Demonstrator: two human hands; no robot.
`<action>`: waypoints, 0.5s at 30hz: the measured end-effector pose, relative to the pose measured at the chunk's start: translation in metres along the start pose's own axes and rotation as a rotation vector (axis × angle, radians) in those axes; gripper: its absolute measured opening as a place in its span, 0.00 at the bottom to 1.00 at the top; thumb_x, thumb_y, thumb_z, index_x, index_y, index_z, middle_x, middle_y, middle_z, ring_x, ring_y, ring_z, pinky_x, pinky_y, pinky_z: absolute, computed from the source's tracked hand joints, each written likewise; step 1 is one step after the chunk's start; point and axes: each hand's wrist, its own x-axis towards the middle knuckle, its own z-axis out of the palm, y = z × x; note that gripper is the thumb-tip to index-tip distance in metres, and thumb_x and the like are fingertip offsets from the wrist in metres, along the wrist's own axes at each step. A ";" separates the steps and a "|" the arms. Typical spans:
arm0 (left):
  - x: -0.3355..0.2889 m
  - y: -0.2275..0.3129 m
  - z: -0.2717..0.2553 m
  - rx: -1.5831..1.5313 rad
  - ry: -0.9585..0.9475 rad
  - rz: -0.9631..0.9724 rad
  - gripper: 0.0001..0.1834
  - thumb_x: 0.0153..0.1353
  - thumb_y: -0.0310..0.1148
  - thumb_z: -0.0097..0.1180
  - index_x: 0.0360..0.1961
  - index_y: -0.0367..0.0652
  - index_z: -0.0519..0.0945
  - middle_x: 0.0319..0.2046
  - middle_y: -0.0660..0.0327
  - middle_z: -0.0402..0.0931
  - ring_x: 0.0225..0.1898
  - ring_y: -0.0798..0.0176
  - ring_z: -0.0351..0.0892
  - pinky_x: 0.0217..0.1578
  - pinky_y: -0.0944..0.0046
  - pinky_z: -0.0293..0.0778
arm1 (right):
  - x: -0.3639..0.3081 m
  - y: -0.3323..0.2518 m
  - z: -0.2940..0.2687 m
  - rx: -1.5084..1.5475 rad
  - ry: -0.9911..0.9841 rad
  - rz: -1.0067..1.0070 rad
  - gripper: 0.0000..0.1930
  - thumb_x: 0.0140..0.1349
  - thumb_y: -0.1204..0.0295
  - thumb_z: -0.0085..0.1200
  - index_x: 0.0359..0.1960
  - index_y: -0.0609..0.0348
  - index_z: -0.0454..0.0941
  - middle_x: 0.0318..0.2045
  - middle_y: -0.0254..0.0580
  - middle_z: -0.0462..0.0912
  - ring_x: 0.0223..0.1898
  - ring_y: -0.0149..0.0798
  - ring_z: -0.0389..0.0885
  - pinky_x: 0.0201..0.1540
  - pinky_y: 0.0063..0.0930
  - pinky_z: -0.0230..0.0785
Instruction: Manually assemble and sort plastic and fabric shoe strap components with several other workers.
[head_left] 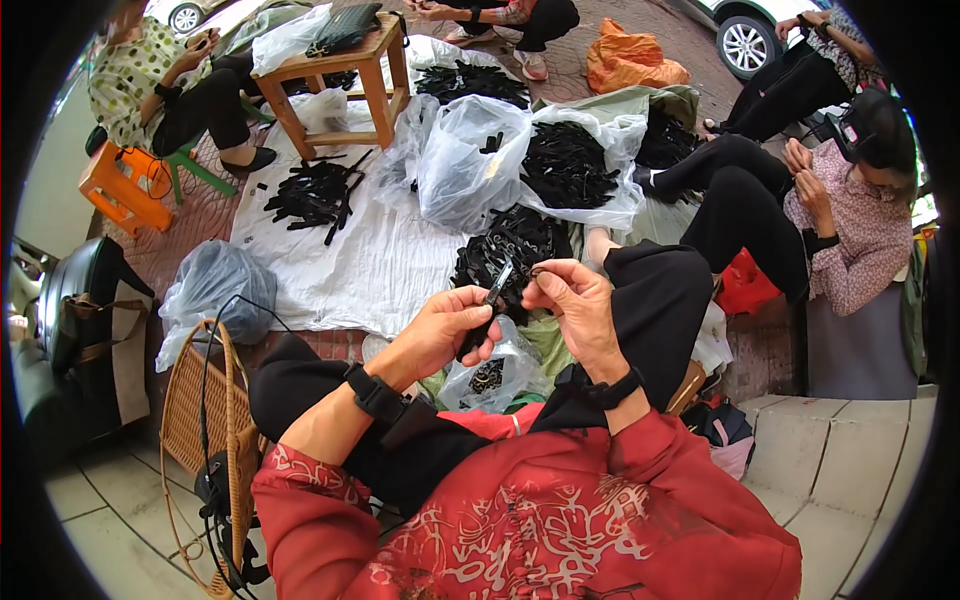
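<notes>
My left hand (447,325) pinches a small black clip-like piece with a shiny metal strip (497,285) above my lap. My right hand (570,300) is curled close beside it, fingertips touching the top of the same piece. Both wrists wear black bands. Just beyond my hands lies a heap of similar black pieces (510,245) on a white sheet (350,260). A clear bag holding more black pieces (490,375) sits between my knees under my hands.
Clear plastic bags of black pieces (560,160) stand ahead, and a loose pile (315,192) lies left by a wooden stool (345,75). A wicker basket (205,420) is at my left. Other people sit around: right (850,220), far left (160,70).
</notes>
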 end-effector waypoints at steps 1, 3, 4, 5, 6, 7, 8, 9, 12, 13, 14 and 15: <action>0.000 -0.001 0.001 0.000 0.001 0.000 0.06 0.58 0.29 0.43 0.36 0.40 0.67 0.24 0.58 0.72 0.18 0.66 0.70 0.12 0.74 0.60 | 0.000 0.001 0.002 0.111 0.028 -0.005 0.08 0.54 0.76 0.50 0.35 0.66 0.72 0.27 0.42 0.77 0.26 0.32 0.77 0.31 0.24 0.74; -0.001 -0.003 0.002 0.012 0.048 -0.009 0.08 0.57 0.29 0.44 0.37 0.39 0.68 0.26 0.58 0.72 0.19 0.68 0.71 0.12 0.75 0.60 | 0.000 0.002 0.001 0.124 0.058 0.021 0.07 0.54 0.76 0.50 0.33 0.66 0.71 0.27 0.42 0.76 0.26 0.32 0.77 0.30 0.24 0.74; -0.001 -0.004 0.001 0.012 0.048 -0.008 0.08 0.57 0.29 0.44 0.37 0.39 0.68 0.26 0.58 0.72 0.19 0.68 0.71 0.12 0.75 0.60 | 0.000 0.002 0.000 0.137 0.088 0.046 0.05 0.54 0.76 0.50 0.31 0.65 0.71 0.27 0.43 0.76 0.26 0.32 0.77 0.30 0.24 0.74; -0.001 -0.005 0.000 0.019 0.050 -0.009 0.08 0.57 0.29 0.44 0.37 0.38 0.68 0.27 0.58 0.72 0.20 0.68 0.71 0.12 0.76 0.60 | -0.001 0.002 0.000 0.137 0.087 0.047 0.05 0.54 0.76 0.50 0.31 0.65 0.71 0.27 0.43 0.76 0.26 0.32 0.77 0.30 0.24 0.74; -0.001 -0.006 -0.001 0.026 0.050 -0.009 0.08 0.57 0.29 0.45 0.37 0.38 0.69 0.27 0.58 0.72 0.20 0.69 0.71 0.12 0.77 0.60 | 0.000 0.001 0.000 0.190 0.080 0.061 0.05 0.53 0.76 0.50 0.30 0.64 0.69 0.28 0.43 0.76 0.26 0.33 0.78 0.30 0.24 0.74; -0.001 -0.006 -0.002 0.025 0.051 -0.009 0.08 0.57 0.29 0.45 0.37 0.38 0.69 0.27 0.58 0.72 0.20 0.69 0.71 0.12 0.77 0.60 | 0.000 0.000 -0.001 0.242 0.074 0.076 0.04 0.53 0.77 0.50 0.28 0.63 0.68 0.29 0.44 0.76 0.26 0.33 0.78 0.30 0.25 0.74; -0.001 -0.007 -0.004 0.045 0.045 -0.028 0.07 0.57 0.29 0.45 0.36 0.38 0.69 0.27 0.59 0.72 0.20 0.69 0.71 0.11 0.77 0.59 | -0.001 0.002 -0.003 0.242 0.073 0.078 0.04 0.53 0.77 0.50 0.28 0.63 0.68 0.29 0.44 0.76 0.26 0.33 0.78 0.30 0.25 0.74; 0.000 -0.006 -0.005 0.068 0.038 -0.044 0.07 0.57 0.29 0.45 0.34 0.38 0.70 0.27 0.59 0.72 0.20 0.69 0.71 0.11 0.77 0.58 | 0.001 0.005 -0.006 0.255 0.061 0.078 0.04 0.53 0.78 0.50 0.28 0.63 0.68 0.29 0.45 0.76 0.26 0.33 0.78 0.30 0.25 0.74; 0.000 -0.006 -0.003 0.038 0.078 -0.029 0.06 0.56 0.28 0.46 0.33 0.38 0.70 0.26 0.60 0.72 0.18 0.70 0.70 0.10 0.77 0.56 | 0.002 0.008 -0.007 0.220 0.050 0.079 0.05 0.52 0.78 0.51 0.28 0.63 0.67 0.30 0.45 0.76 0.26 0.33 0.78 0.29 0.25 0.74; -0.001 -0.004 -0.002 0.041 0.077 -0.024 0.06 0.56 0.28 0.46 0.33 0.38 0.70 0.26 0.60 0.72 0.18 0.70 0.70 0.10 0.77 0.56 | 0.001 0.007 -0.005 0.171 0.053 0.078 0.06 0.51 0.78 0.52 0.29 0.63 0.68 0.31 0.45 0.76 0.26 0.33 0.78 0.29 0.25 0.74; -0.002 -0.003 -0.001 0.047 0.085 -0.022 0.06 0.56 0.28 0.46 0.33 0.38 0.71 0.25 0.60 0.72 0.17 0.70 0.69 0.09 0.77 0.55 | 0.001 0.006 -0.004 0.171 0.049 0.074 0.06 0.51 0.78 0.52 0.29 0.63 0.68 0.31 0.45 0.76 0.26 0.33 0.78 0.29 0.25 0.74; -0.001 -0.003 -0.002 0.048 0.093 -0.025 0.06 0.55 0.28 0.47 0.33 0.38 0.71 0.24 0.61 0.72 0.15 0.70 0.68 0.08 0.77 0.53 | 0.002 0.007 -0.004 0.173 0.043 0.065 0.06 0.51 0.78 0.52 0.29 0.63 0.68 0.31 0.45 0.76 0.27 0.33 0.78 0.30 0.24 0.74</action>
